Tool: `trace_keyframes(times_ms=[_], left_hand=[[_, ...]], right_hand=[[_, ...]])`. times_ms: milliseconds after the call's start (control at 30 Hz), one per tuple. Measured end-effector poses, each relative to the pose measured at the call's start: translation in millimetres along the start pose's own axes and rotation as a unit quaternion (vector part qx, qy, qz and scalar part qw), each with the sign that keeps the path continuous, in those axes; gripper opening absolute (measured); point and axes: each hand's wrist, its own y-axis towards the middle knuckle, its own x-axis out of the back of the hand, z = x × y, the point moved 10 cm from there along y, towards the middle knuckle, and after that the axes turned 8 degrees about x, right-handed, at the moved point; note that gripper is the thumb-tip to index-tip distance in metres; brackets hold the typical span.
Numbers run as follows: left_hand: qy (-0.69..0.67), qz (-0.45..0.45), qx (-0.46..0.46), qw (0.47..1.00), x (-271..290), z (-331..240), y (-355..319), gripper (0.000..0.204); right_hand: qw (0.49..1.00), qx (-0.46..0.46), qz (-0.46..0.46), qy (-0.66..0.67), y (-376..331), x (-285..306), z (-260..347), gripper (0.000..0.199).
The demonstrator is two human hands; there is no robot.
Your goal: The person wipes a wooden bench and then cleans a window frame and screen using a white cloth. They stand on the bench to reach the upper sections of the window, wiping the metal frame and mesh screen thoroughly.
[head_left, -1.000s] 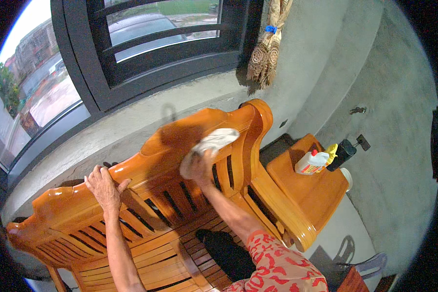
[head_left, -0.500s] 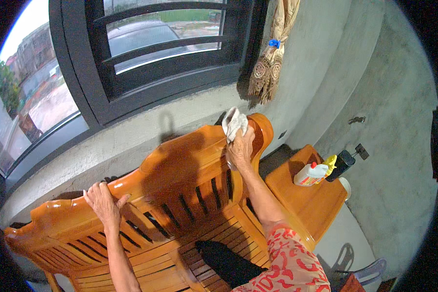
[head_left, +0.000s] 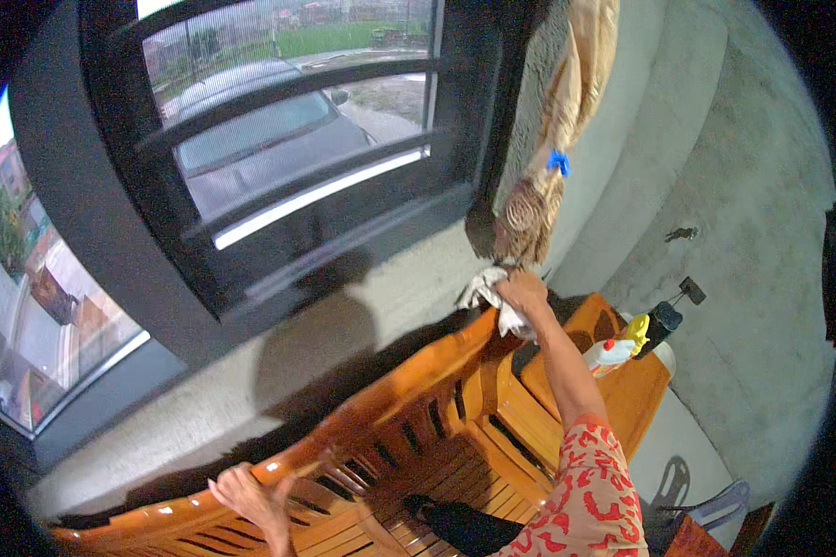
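A glossy orange-brown wooden bench (head_left: 381, 395) with a slatted back and seat stands below the window. My right hand (head_left: 527, 293) is closed around a crumpled white cloth (head_left: 485, 286), pressing it at the right end of the bench's top rail, just under the tied curtain. Part of the cloth hangs down past my fingers. Farther left, my left hand (head_left: 254, 498) grips the same top rail, its fingers hooked over the edge and the thumb on the near side. A dark-clothed leg (head_left: 464, 524) shows over the seat slats.
Right of the bench is a wooden side table (head_left: 636, 404) with a white red-capped bottle (head_left: 608, 356), a yellow bottle (head_left: 638, 332) and a black container (head_left: 661, 321). A beige curtain (head_left: 581, 79) with a blue tie hangs beside the dark-framed window (head_left: 334, 213). A plastic chair (head_left: 720, 511) stands lower right.
My right hand and the cloth have shifted right to the rail's end. The view has tilted toward the window, so the bench sits lower. My left hand still holds the rail.
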Motion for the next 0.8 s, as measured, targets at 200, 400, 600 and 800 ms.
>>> trace_keyframes(times_ms=[200, 400, 600, 800], left_hand=[[-0.001, 0.027, 0.042, 0.999, 0.0, -3.0, 3.2, 0.057], [-0.021, 0.057, 0.031, 0.998, 1.0, -4.4, 11.8, 0.055], [-0.016, 0.164, 0.004, 0.986, -12.7, -7.9, 7.5, 0.068], [0.024, 0.215, -0.04, 0.976, -5.7, -7.4, 7.2, 0.07]], right_hand=[[0.99, -0.012, -0.142, -0.01, -20.4, -5.2, -0.3, 0.042], [0.958, 0.063, -0.265, -0.084, -64.4, 16.2, 60.3, 0.029], [0.978, 0.033, -0.197, -0.054, -53.8, -25.4, 41.1, 0.013], [0.97, -0.046, -0.185, 0.153, -112.9, -18.0, 100.9, 0.023]])
